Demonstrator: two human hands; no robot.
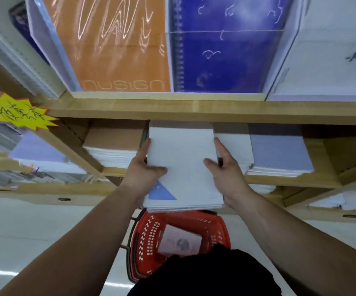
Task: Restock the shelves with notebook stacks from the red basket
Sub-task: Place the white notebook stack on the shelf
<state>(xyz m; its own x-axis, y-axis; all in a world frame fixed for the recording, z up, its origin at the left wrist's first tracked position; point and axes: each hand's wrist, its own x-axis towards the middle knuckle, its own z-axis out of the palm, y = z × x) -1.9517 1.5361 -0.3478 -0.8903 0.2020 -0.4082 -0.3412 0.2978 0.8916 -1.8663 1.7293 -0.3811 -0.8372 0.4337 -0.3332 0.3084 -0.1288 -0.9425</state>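
Wooden shelf [194,110] spans far side w/ notebook piles; red basket [147,231] on floor, near centre; white notebook stack [183,163] above basket, far end in middle shelf bay; left hand [145,169] & right hand [226,174] grip its sides, thumbs on top.

**Notebook stack enters shelf bay**

A white notebook stack [183,167], held between the left hand [145,169] and right hand [228,174], reaches into the light wooden shelf [194,110]. The red plastic basket [151,236] sits directly below, on the floor.
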